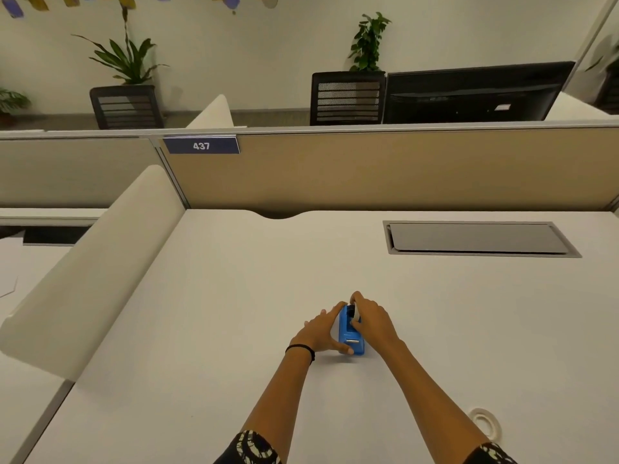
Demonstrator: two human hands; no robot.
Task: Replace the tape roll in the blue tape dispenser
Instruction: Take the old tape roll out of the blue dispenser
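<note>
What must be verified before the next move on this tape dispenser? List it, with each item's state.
1. Dispenser braced: the left hand presses its fingers against the side of the blue tape dispenser, which stands on the desk. Ok.
2. Roll gripped: the right hand pinches the tape roll at the dispenser's top. Ok.
3. Roll seated in the well: the fingers hide it. Cannot tell.
4. Cutter uncovered. Ok.
5. Second roll lies apart on the desk, beside the right forearm. Ok.
6. Which roll is the new one: cannot tell.
</note>
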